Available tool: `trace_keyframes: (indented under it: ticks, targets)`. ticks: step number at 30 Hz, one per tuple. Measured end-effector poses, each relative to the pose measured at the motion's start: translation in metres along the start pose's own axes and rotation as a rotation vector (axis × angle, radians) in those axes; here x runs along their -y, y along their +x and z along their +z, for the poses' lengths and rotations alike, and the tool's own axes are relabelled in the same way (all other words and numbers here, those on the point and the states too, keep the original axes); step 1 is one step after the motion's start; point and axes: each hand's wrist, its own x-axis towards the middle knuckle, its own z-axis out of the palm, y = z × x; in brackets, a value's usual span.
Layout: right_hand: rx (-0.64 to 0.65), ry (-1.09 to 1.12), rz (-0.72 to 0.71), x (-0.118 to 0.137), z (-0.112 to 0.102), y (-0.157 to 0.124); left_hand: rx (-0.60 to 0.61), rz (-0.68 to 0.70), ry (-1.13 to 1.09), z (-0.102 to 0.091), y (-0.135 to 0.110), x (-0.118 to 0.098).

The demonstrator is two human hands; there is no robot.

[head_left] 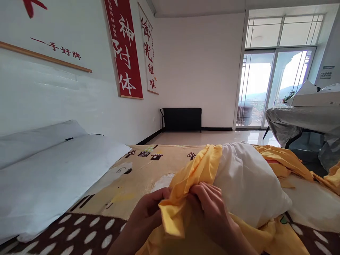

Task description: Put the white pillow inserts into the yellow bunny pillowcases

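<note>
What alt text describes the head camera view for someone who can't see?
A person's left hand and right hand pinch yellow cloth against a white cushion on a patterned blanket. White pillows lie at the picture's left; scrolls hang on the wall.

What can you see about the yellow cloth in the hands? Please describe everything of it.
The yellow cloth looks like thin, soft, plain fabric, bunched and creased. The left hand and right hand grip its gathered middle; a short end hangs between them, and a folded strip runs up to the right, alongside the white pillow. More yellow fabric lies below; whether it connects is unclear.
</note>
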Motion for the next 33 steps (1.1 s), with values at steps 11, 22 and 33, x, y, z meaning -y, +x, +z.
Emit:
trace_keyframes:
  ticks: [11,22,33]
  targets:
    - [0.022,0.301,0.364,0.028,-0.011,-0.001,0.044,0.061,0.017,0.009,-0.001,0.006]
    - [0.200,0.707,0.584,0.024,-0.011,0.003,0.163,0.316,0.405,0.000,-0.002,0.002]
    - [0.153,0.658,0.455,0.019,-0.017,0.002,-0.008,0.832,0.671,0.014,0.001,0.003]
